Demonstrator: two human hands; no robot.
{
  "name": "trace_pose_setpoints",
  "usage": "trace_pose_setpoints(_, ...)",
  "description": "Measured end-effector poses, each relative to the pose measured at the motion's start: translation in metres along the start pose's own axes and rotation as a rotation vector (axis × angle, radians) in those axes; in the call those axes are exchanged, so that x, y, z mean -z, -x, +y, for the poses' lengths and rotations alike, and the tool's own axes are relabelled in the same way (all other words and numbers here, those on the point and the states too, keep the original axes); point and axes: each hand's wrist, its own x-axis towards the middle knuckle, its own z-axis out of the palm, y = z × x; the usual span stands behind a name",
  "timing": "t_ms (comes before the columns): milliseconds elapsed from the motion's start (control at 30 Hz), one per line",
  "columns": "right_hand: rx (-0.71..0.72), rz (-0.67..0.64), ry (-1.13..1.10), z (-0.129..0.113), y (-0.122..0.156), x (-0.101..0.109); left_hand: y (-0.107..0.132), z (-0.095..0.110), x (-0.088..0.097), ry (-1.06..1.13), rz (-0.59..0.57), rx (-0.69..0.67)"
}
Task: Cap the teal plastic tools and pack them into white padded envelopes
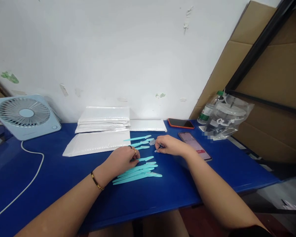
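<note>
My left hand (pixel 125 159), with a ring and a bracelet, is closed in a pinch on a turquoise eyebrow razor (pixel 146 159), whose blade end points right. Several more turquoise razors (pixel 138 177) lie side by side on the blue table just below that hand. Beyond it is another small group of razors (pixel 140 143), partly hidden by my fingers. My right hand (pixel 169 144) pinches a small clear plastic cap (pixel 156 151) to the right of the razors. A few clear caps (pixel 152 142) lie by its fingertips.
White padded envelopes (pixel 103 115) are stacked against the wall, with one envelope (pixel 98 143) in front. A phone with a lit screen (pixel 194 144) and an orange-edged phone (pixel 181 123) lie right. A bottle (pixel 208 110) and bagged cup (pixel 227 115) stand beyond. A fan (pixel 27 113) stands left.
</note>
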Motion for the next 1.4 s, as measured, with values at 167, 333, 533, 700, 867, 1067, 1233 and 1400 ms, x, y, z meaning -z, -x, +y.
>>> trace_pose_setpoints(167, -0.001, 0.097, -0.133, -0.006, -0.002, -0.004, -0.003, -0.006, 0.0, -0.2, 0.037, 0.031)
trace_pose_setpoints(333, -0.097, 0.075, -0.343, 0.0, -0.003, -0.007, -0.005, -0.011, -0.001, -0.19, 0.06, 0.035)
trace_pose_setpoints(533, -0.092, 0.066, -0.098, 0.004, -0.002, -0.002, -0.004, -0.011, -0.001, -0.141, 0.068, 0.032)
trace_pose_setpoints(700, -0.01, 0.017, -0.188, -0.004, -0.001, -0.002, -0.004, -0.014, -0.003, -0.138, 0.076, 0.017)
trace_pose_setpoints(867, 0.056, 0.06, -0.194, -0.013, -0.011, -0.014, -0.007, -0.016, -0.005, -0.127, 0.071, -0.009)
trace_pose_setpoints(1067, 0.012, 0.202, -0.09, -0.014, -0.02, -0.017, -0.012, -0.015, -0.006, -0.074, 0.197, 0.03)
trace_pose_setpoints(1233, -0.163, 0.154, -0.123, 0.001, 0.013, 0.021, 0.0, -0.004, 0.006, 0.144, 0.083, -0.035)
trace_pose_setpoints(1400, -0.337, -0.093, 0.03, 0.016, 0.03, 0.031, 0.007, 0.005, 0.008, 0.271, -0.117, -0.03)
